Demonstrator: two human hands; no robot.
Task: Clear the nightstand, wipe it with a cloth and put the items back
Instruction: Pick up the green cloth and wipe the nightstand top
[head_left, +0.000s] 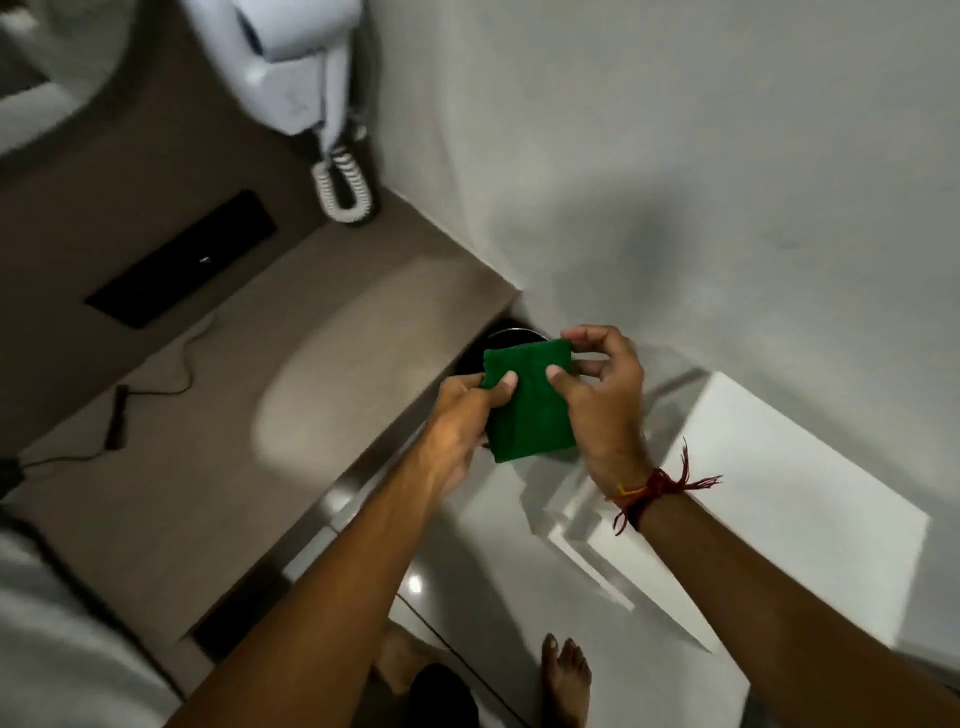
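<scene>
Left hand (467, 410) and right hand (597, 395) both pinching folded green cloth (530, 410), no legible writing.

The flat grey-brown nightstand top (291, 364) is mostly bare in the middle and at its near side, so a hand can slide across there. A thin black cable with a small plug (117, 415) lies near its left edge, and a white wall phone with a curly cord (311, 93) hangs over the far corner. Off the right edge, a round dark bin (504, 340) and a white box-shaped block (779, 493) fill the floor by the wall.
</scene>
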